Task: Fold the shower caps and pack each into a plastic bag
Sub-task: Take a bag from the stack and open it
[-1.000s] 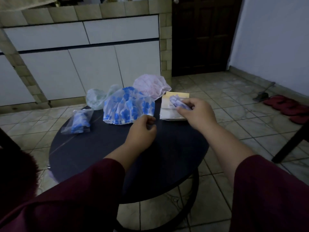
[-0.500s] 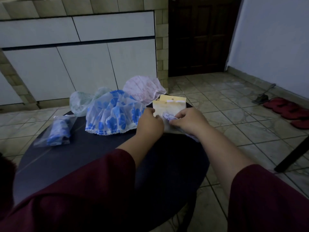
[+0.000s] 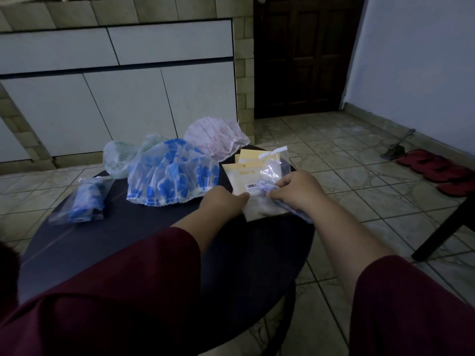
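Handling now: you are working at the right side of the round dark table (image 3: 77, 253), where both hands are meeting over a stack of plastic bags (image 3: 246, 173).
Left hand: your left hand (image 3: 222, 200) is pressing on the near edge of the stack; its fingertips are hidden under the hand, so I cannot tell if they are pinching a bag or only holding it flat.
Right hand: your right hand (image 3: 295, 192) is curling round a folded shower cap (image 3: 264, 187), white with blue, and one end of it is sticking out behind the wrist.
Clear bag: one clear bag (image 3: 272, 165) is lying on top of the stack, its white strip pointing away from you.
How the cap is behaving: it is looking very light, thin and soft, so I think it is wanting to spring open; you are doing well to keep the whole bundle squeezed, not only one corner.
How the bag is behaving: the film is looking slippery and limp; I judge the best hold is at the mouth, one layer only.
Waiting caps: a blue-flowered cap (image 3: 172, 173), a pink cap (image 3: 216, 137) and a greenish cap (image 3: 120, 158) are lying unfolded at the far side of the table.
Finished: one packed cap (image 3: 84, 199) is lying in its bag at the left.
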